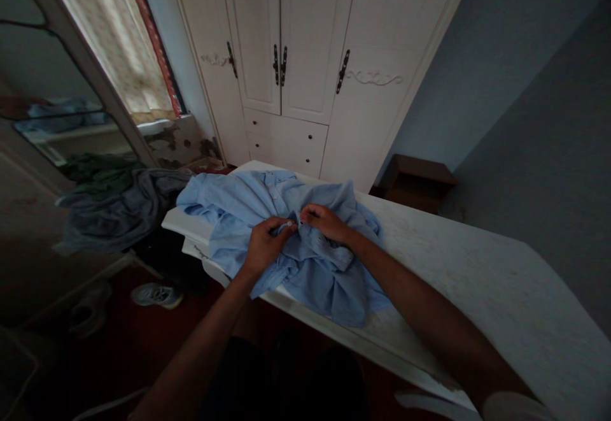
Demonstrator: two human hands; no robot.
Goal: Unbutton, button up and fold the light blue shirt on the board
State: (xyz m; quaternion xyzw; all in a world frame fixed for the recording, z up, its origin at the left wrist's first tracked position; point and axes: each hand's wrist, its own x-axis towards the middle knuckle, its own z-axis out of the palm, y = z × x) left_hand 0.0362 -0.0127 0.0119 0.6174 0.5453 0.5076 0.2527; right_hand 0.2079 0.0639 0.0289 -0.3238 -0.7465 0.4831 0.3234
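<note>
A light blue button-up shirt [329, 287] lies rumpled across the left part of a white table [458, 262], its lower edge hanging over the side nearest me. Near the middle of the shirt, my left hand [267, 242] pinches the cloth between thumb and forefinger, where a small pale spot like a button shows. Just right of it, my right hand [324, 220] has its fingers curled together on the facing piece of fabric. The fingertips of both hands are close to each other. Several small buttons run along the shirt's front strip above the hands.
Beyond the table stands a white wardrobe [305, 39] with dark handles. Grey and green clothes [119, 204] are heaped at the left beside a mirror [52, 64]. A shoe [156, 295] sits on the red floor. A brown nightstand [415, 182] is against the far wall.
</note>
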